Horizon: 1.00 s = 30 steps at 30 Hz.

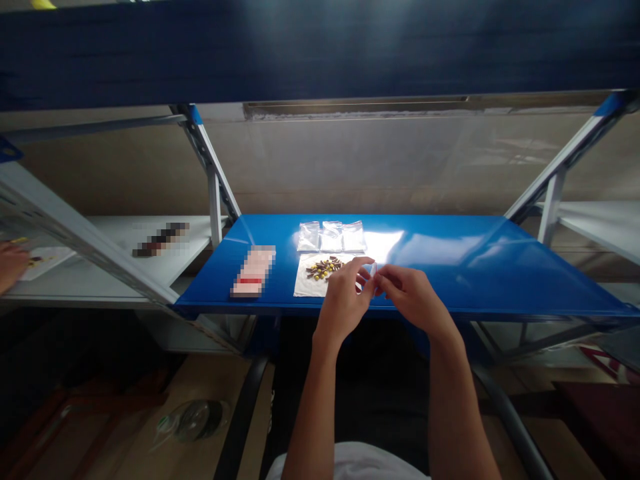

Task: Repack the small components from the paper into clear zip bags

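Both hands meet above the front edge of the blue shelf (450, 280). My left hand (345, 303) pinches a small clear plastic bag (373, 269), mostly hidden by the fingers. My right hand (413, 297) closes its fingertips on the other side of the same bag. Just left of the hands lies a white sheet (304, 285), partly behind my left hand. On it is a loose pile of small dark brown and yellow pieces (324, 268). Behind the sheet, several clear plastic bags (332, 236) lie in a row of three stacks.
A blurred-out pinkish box-like thing (253, 272) lies at the shelf's left. Slanted metal posts (565, 157) flank the shelf, and a blue upper shelf (320, 53) hangs overhead. Another person's hand (13, 267) is at the neighbouring white shelf. A clear bottle (193, 420) lies below.
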Tool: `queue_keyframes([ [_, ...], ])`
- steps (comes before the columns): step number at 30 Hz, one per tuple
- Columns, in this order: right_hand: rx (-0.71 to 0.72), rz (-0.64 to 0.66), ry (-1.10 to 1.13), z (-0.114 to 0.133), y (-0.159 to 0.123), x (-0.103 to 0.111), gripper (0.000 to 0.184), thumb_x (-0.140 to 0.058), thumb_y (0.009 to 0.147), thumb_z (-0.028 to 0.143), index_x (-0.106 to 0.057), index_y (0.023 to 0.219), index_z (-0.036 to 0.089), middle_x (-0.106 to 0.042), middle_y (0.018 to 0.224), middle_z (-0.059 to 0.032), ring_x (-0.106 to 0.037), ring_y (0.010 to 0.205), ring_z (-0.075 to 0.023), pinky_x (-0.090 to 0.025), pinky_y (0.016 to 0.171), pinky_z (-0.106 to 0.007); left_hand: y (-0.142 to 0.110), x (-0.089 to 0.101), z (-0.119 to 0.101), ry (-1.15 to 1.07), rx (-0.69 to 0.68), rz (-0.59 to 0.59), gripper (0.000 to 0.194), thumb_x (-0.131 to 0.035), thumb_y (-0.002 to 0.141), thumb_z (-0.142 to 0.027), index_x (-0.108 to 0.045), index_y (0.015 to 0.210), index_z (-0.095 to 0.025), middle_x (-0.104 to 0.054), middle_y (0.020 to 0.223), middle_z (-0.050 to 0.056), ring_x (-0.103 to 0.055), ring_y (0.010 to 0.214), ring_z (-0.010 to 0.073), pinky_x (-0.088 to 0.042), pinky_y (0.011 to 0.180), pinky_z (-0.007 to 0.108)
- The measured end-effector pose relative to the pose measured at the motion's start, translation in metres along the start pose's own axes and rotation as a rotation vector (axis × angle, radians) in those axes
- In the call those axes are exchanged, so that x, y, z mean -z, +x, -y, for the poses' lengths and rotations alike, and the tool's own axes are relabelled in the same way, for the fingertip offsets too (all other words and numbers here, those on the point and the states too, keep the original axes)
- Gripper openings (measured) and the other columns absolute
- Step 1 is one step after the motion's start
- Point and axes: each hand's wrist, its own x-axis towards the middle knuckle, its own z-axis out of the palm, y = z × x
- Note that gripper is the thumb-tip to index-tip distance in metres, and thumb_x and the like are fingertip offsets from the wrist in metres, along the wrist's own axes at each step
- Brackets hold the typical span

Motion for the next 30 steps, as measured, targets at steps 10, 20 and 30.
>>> queue_keyframes([
  [10, 0.054, -0.06, -0.099, 0.006, 0.0, -0.001, 0.03, -0.054, 0.096, 0.04, -0.063, 0.076, 0.019, -0.069, 0.068, -0.002, -0.06, 0.063, -0.0162, -0.042, 0.061, -0.026, -0.001, 0.0, -0.005, 0.112, -0.111, -0.038, 0.021, -0.056, 0.093, -0.006, -0.072, 0.091, -0.02, -0.065, 0.088, 0.002, -0.063, 0.078, 0.0126, -0.052, 0.067, 0.021],
  [20, 0.059, -0.189, -0.285, 0.013, -0.002, -0.001, 0.027, -0.055, 0.09, 0.032, -0.056, 0.066, 0.02, -0.054, 0.055, 0.0015, -0.044, 0.053, -0.0127, -0.03, 0.054, -0.027, -0.002, -0.003, -0.003, 0.281, -0.056, -0.048, 0.031, -0.058, 0.088, -0.004, -0.079, 0.101, -0.022, -0.062, 0.1, 0.007, -0.064, 0.087, 0.0178, -0.056, 0.078, 0.029],
  [30, -0.112, -0.231, -0.042, -0.004, 0.008, -0.012, 0.032, -0.055, 0.096, 0.047, -0.068, 0.095, 0.018, -0.074, 0.085, -0.0089, -0.069, 0.077, -0.0233, -0.051, 0.07, -0.032, 0.002, 0.007, 0.005, -0.008, 0.102, -0.169, 0.024, -0.068, 0.093, -0.024, -0.076, 0.115, -0.019, -0.074, 0.097, 0.007, -0.07, 0.074, 0.0158, -0.061, 0.064, 0.026],
])
